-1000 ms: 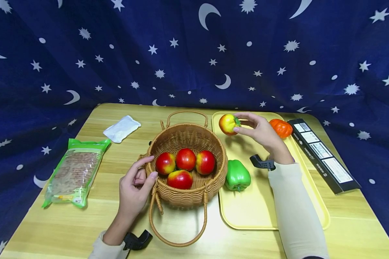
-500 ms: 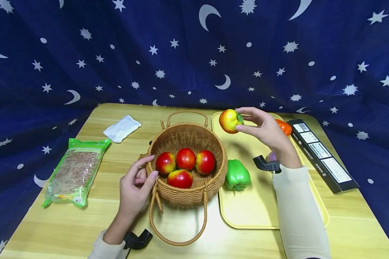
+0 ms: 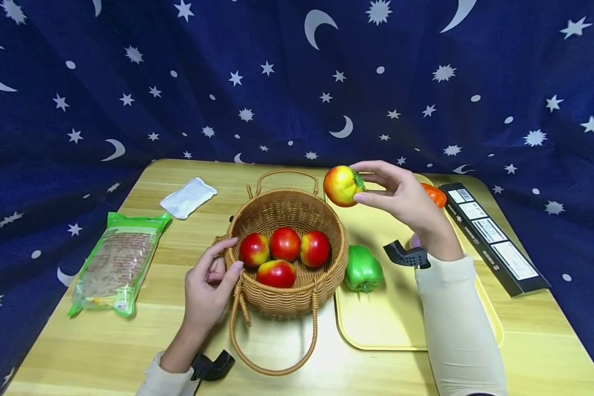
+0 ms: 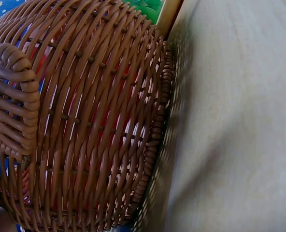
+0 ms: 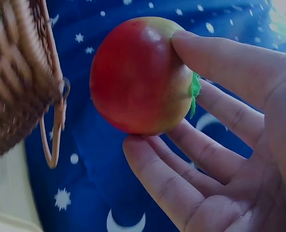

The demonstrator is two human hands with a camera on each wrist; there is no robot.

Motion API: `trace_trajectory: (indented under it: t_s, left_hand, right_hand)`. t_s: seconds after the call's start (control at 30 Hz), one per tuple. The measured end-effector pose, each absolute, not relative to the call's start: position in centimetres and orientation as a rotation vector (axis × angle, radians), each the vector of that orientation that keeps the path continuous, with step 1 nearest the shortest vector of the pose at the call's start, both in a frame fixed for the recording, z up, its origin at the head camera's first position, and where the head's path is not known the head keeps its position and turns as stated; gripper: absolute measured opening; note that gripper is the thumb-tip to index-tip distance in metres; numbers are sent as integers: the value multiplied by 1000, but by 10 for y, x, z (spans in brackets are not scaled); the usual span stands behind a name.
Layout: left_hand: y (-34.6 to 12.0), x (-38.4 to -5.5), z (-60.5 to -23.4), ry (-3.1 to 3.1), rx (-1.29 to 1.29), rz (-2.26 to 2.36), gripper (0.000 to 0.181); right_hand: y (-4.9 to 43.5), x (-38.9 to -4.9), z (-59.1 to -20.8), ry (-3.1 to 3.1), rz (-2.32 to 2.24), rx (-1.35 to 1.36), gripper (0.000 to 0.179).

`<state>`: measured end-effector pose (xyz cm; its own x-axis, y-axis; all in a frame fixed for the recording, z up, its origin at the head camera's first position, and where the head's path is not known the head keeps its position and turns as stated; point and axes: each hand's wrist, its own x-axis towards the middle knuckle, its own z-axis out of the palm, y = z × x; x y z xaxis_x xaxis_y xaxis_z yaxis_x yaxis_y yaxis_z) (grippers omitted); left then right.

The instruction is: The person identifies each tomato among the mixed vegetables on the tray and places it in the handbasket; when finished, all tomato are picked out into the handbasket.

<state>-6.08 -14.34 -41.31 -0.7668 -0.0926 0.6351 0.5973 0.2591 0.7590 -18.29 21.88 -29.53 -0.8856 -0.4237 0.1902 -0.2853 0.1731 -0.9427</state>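
Note:
In the head view my right hand [image 3: 408, 201] pinches a round red-and-yellow fruit [image 3: 341, 187] with a green leafy cap, raised over the tray's far left corner, near the basket's rim. The right wrist view shows the thumb on one side of the fruit [image 5: 138, 77] and fingertips on the other. My left hand [image 3: 208, 283] holds the left rim of the brown wicker basket [image 3: 289, 300], thumb and index finger at its edge. Several red-and-yellow fruits [image 3: 284, 243] lie inside. The left wrist view is mostly filled by the basket's woven side [image 4: 90, 116].
On the yellow tray [image 3: 381, 330] sit a green bell pepper [image 3: 363, 269], an orange-red ribbed vegetable [image 3: 434, 195] and a purple thing [image 3: 414, 241] partly hidden by my wrist. A black box [image 3: 495, 239] lies right. A green-edged food packet [image 3: 121, 264] and a white packet [image 3: 188, 198] lie left.
My right hand has lifted the fruit from low over the tray, then carried it left toward the basket. My left hand stays at the basket's rim.

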Motion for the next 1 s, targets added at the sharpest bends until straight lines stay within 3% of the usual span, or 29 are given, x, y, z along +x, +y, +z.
trace_trajectory:
  t_s: [0.27, 0.57, 1.0]
  left_hand:
    - [-143, -61, -414, -1959, -464, -1539, 47]
    - [-144, -62, -414, -1962, -460, -1535, 47]
    - [-145, -62, -414, -1960, -465, -1532, 47]
  right_hand:
    - [184, -187, -268, 2276, -1619, -993, 49]
    - [149, -203, -239, 2262, -1422, -1145, 44]
    - [106, -214, -255, 2202, -1126, -1231, 44]
